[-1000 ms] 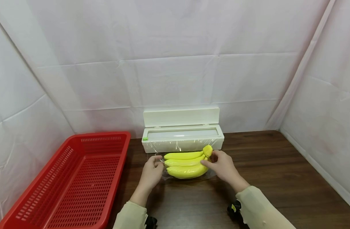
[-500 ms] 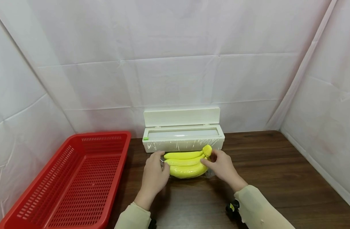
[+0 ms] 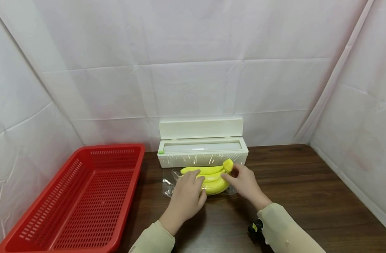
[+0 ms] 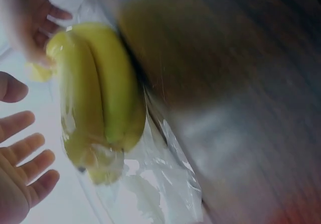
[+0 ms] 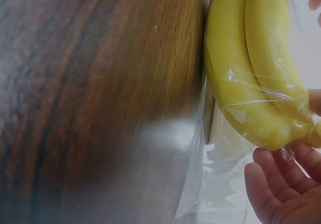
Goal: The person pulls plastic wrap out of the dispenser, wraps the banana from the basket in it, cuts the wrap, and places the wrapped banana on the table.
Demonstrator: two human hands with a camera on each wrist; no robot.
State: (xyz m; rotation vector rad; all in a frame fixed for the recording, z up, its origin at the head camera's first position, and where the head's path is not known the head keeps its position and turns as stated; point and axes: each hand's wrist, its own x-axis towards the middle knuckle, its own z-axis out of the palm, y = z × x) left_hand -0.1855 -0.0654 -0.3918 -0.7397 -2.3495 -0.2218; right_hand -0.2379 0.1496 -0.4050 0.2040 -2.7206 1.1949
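A bunch of yellow bananas (image 3: 215, 187) lies on clear plastic film (image 3: 168, 183), partly covered by it, in front of a white film dispenser (image 3: 177, 161). My right hand (image 3: 247, 183) grips the stem end; in the right wrist view its fingers (image 5: 281, 179) lie under the stem, with crumpled film beside them. Over the left end of the bunch is my left hand (image 3: 186, 196), its fingers spread and holding nothing. In the left wrist view those fingers (image 4: 27, 148) stand apart from the bananas (image 4: 80, 93). The head view hides the banana tips behind this hand.
The dispenser's lid (image 3: 200, 129) stands raised against the white cloth backdrop (image 3: 193, 88). A small green piece (image 3: 161, 152) sits on its left front edge. To the left stands a red perforated basket (image 3: 129, 196) on the dark wooden table (image 3: 306, 189).
My left hand has let go of the film edge by the banana tips and moved right, over the bunch. Film now shows flat at the left. The right hand has hardly moved.
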